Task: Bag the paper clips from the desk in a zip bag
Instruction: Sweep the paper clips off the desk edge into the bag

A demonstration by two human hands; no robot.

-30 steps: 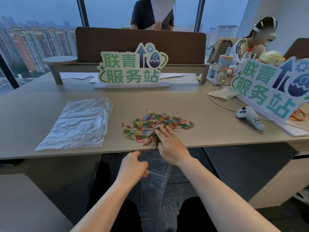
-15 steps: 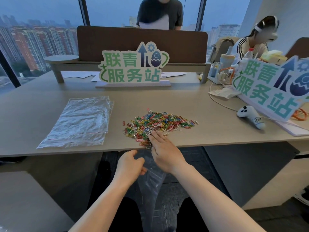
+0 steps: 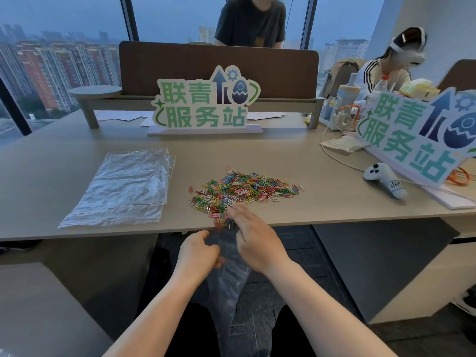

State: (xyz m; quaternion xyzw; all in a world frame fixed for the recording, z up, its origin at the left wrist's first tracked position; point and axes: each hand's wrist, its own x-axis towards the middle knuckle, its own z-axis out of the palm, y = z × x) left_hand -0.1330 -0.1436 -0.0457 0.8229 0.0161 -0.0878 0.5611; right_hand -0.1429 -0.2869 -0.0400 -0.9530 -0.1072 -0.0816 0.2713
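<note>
A heap of coloured paper clips (image 3: 244, 189) lies on the grey desk (image 3: 322, 202), with a small bunch (image 3: 222, 222) at the front edge. My left hand (image 3: 197, 255) holds the mouth of a clear zip bag (image 3: 226, 284) just below that edge; the bag hangs down over my lap. My right hand (image 3: 253, 240) is blurred at the desk edge, fingers spread and touching the nearest clips, above the bag's mouth. Whether any clips are in the bag is not visible.
A stack of spare zip bags (image 3: 123, 186) lies left of the heap. A green sign (image 3: 203, 104) stands behind, a second sign (image 3: 417, 140) and a white controller (image 3: 386, 180) with cables at the right. Two people are beyond the desk.
My right hand has slid from the heap back to the desk edge, dragging a few clips toward the bag. My left hand has stayed holding the bag under the edge.
</note>
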